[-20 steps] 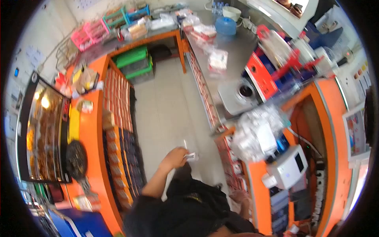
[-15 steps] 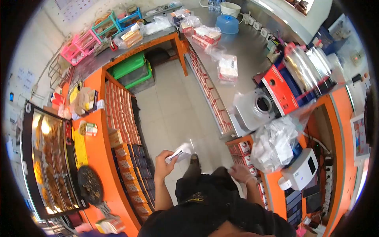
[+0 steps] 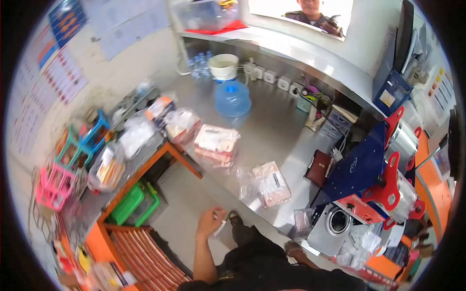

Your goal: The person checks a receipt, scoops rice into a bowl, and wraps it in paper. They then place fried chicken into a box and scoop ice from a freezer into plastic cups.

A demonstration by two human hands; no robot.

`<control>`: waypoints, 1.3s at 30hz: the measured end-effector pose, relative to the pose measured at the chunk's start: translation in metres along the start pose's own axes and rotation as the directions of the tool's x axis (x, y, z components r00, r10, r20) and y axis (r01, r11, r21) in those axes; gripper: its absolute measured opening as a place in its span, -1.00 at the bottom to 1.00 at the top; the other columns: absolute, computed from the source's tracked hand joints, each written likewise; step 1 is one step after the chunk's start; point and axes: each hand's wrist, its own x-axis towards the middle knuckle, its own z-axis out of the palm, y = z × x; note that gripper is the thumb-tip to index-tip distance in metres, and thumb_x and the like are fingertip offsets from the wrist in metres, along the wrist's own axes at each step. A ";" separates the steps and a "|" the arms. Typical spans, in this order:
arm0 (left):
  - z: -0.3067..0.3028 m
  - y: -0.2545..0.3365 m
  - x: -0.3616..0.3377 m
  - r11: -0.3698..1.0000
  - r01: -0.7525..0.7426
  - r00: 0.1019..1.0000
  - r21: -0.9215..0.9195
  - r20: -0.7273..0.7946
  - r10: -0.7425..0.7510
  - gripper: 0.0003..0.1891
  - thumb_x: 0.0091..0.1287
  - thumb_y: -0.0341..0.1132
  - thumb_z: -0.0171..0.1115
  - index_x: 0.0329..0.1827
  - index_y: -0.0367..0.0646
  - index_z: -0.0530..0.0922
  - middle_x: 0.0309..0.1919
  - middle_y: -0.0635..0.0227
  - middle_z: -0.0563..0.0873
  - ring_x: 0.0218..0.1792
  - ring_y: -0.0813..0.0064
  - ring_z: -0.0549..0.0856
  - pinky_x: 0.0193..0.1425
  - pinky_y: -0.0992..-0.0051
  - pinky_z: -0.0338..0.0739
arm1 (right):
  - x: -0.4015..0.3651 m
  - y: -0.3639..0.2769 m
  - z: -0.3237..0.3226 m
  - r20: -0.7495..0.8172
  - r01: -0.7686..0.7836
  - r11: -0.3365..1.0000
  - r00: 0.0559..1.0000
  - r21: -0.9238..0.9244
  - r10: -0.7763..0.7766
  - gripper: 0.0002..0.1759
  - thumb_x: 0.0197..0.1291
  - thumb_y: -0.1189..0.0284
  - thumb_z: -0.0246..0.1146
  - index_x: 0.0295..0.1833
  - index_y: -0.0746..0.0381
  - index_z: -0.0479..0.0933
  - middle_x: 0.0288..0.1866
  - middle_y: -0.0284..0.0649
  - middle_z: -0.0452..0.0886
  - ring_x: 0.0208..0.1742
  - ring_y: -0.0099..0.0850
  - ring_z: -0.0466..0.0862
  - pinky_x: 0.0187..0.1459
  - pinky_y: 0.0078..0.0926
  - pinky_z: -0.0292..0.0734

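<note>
My left hand [image 3: 209, 223] is raised over the floor beside the metal counter, its fingers closed on a small white item [image 3: 220, 228], mostly hidden behind them. Low by the counter's front edge, my right hand [image 3: 292, 248] is blurred and partly hidden by my dark clothing; its fingers cannot be made out. On the counter [image 3: 272, 131], a plastic-wrapped pack [image 3: 273, 184] lies ahead of my hands. More wrapped packs [image 3: 217, 141] are farther left. A silver appliance with a round opening [image 3: 338, 220] is to the right of my right hand.
A blue water jug [image 3: 233, 99] and a white bucket [image 3: 224, 67] are at the back. Pots with red handles [image 3: 395, 186] rise at the right. Green-lidded bins [image 3: 131, 203] sit beneath the left table. A person [image 3: 310, 12] shows through the opening above.
The view has moved forward and turned toward the metal counter. My left hand has come nearer the counter with the white item, which shows less now. My right hand is now by the counter's edge.
</note>
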 end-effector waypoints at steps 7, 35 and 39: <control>-0.104 0.049 0.256 0.935 -0.279 0.960 0.219 0.091 0.265 -0.14 0.01 -0.10 0.62 0.40 -0.12 0.41 -0.31 0.21 0.70 -0.30 0.14 0.71 -0.15 0.20 0.59 | -0.040 -0.065 0.048 -0.135 -0.267 0.961 0.952 0.073 0.275 -0.88 0.06 0.34 0.34 -0.35 0.15 0.64 -0.27 -0.26 0.71 -0.41 -0.20 0.67 -0.32 -0.23 0.61; -0.097 -0.048 0.351 0.781 -0.623 0.687 -0.045 0.446 0.574 -0.45 -0.04 -0.47 0.35 0.15 -0.03 0.67 -0.33 0.38 0.65 -0.39 0.33 0.67 -0.34 0.35 0.56 | 0.128 -0.486 -0.169 0.608 -0.211 -0.580 0.433 0.786 0.666 -0.72 0.45 0.18 0.20 0.02 0.17 0.51 -0.19 -0.28 0.59 -0.20 -0.42 0.58 -0.18 -0.46 0.54; -0.097 -0.048 0.347 0.797 -0.603 0.710 -0.027 0.437 0.552 -0.41 -0.05 -0.47 0.36 0.18 -0.03 0.66 -0.36 0.36 0.65 -0.41 0.30 0.66 -0.35 0.34 0.56 | 0.127 -0.473 -0.154 0.592 -0.213 -0.564 0.453 0.798 0.666 -0.71 0.45 0.18 0.20 0.03 0.17 0.51 -0.17 -0.27 0.61 -0.19 -0.40 0.60 -0.18 -0.45 0.54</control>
